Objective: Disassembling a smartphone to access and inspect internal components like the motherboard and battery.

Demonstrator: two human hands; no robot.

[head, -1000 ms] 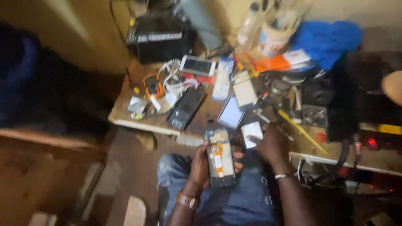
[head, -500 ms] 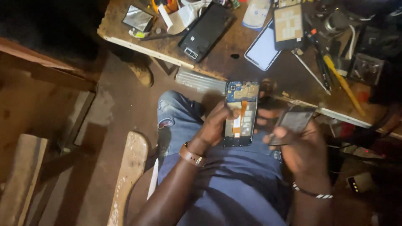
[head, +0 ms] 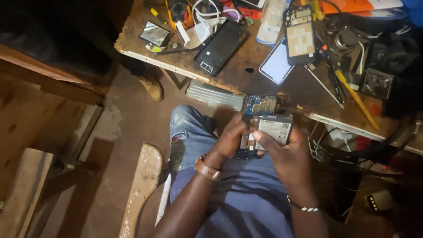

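A cluttered wooden worktop (head: pixel 246 59) fills the upper part of the view. On it a black phone (head: pixel 220 47) lies face down at a slant, with a coil of white cable (head: pixel 210 13) just above it and a small shiny foil-like square (head: pixel 154 33) near the left corner. Further right a pale blue phone back cover (head: pixel 276 65) lies beside an opened phone (head: pixel 300 35) showing its inner frame. A yellow-handled screwdriver (head: pixel 356 98) lies slanted near the right edge. Below, on the dirt floor (head: pixel 128 128), a pale wooden plank (head: pixel 142 185) lies beside the seated person's leg.
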